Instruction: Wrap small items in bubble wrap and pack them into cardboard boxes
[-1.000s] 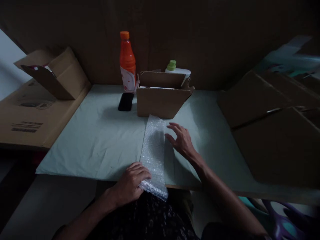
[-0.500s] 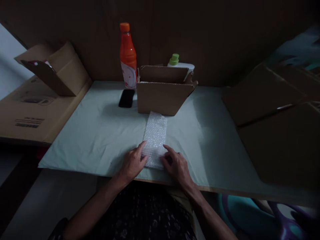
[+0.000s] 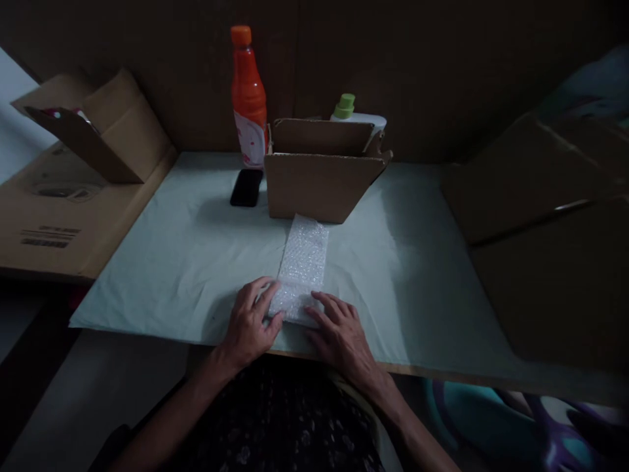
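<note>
A strip of bubble wrap [image 3: 303, 252] lies lengthwise on the cloth-covered table, its near end folded over into a thicker flat section. My left hand [image 3: 250, 322] holds the left edge of that folded part between thumb and fingers. At the right edge, my right hand [image 3: 339, 331] grips the fold, fingertips resting on top and thumb low at the near corner. Whether anything is wrapped inside the fold cannot be made out. The far end of the strip reaches the base of an open cardboard box [image 3: 314, 187].
Left of the box lies a black phone [image 3: 246, 188], with an orange bottle [image 3: 248, 98] behind it. A white bottle with a green cap [image 3: 346, 105] stands behind the box. Cardboard boxes flank the table at left [image 3: 118, 141] and right [image 3: 540, 282]. The table's front edge is close to my body.
The near end of the bubble wrap now shows a clear fold line across it. Both hands have shifted slightly left, and the view has tilted down a little.
</note>
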Tool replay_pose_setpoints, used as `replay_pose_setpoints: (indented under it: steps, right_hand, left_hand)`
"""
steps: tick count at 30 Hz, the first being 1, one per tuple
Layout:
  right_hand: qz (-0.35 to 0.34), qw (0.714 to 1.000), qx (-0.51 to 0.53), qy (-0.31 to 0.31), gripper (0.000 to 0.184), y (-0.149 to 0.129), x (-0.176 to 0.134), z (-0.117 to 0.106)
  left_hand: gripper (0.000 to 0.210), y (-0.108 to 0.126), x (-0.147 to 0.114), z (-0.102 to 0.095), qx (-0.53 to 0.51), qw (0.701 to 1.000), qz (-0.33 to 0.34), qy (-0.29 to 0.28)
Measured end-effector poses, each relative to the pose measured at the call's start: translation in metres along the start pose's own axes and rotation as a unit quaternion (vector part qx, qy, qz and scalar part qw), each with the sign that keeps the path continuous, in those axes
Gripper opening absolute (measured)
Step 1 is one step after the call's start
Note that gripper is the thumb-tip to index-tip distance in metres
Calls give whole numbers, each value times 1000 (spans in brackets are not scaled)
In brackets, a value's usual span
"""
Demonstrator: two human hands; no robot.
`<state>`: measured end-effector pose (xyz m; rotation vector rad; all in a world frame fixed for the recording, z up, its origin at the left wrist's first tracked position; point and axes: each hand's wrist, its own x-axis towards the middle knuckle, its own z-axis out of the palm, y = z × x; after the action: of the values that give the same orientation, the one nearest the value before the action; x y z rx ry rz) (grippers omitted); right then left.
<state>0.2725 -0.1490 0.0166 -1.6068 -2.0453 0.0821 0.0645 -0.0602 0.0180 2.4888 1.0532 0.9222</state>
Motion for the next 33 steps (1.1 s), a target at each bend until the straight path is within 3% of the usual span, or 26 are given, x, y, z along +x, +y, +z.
replay_pose_setpoints:
  steps: [3,7,10,15,17,21,24,27,30,33]
  right_hand:
    - [5,1000,21,16,19,2,3,9]
    - [27,995,93,36,19,3,6,8]
    - [65,988,137,31,17,1,6,2]
    - [81,988,79,108,24,-1,-1,-1]
    - [61,993,48,92,26,-3,-2,0]
    - [5,1000,14,1,26,-2,3,4]
    - [8,999,37,7,23,0,11,5]
    - [26,994,105,-1,21,0,13,1]
    - [50,992,117,-1,23,1,9,-3]
    - [50,996,60,35,29,2,4,-2]
  left_hand:
    - [48,-1,-7,-7,-41,995,60,-63]
    - [32,-1,-9,-8,-73,994,58,-56]
    - [26,0,-7,-9,-100,993,16,-64]
    - [26,0,1,-5,-92,988,-89,-82]
    - [26,-1,5,0,-64,990,-95,-78]
    - [28,-1,6,3,-18,995,-85,-47]
    - [31,3,2,-4,-35,998,-30,-41]
    - [28,5,-3,-11,-76,994,5,-76]
    - [27,3,-1,-11,-90,992,-19,-90]
    - [28,-2,7,-2,-48,994,-49,-85]
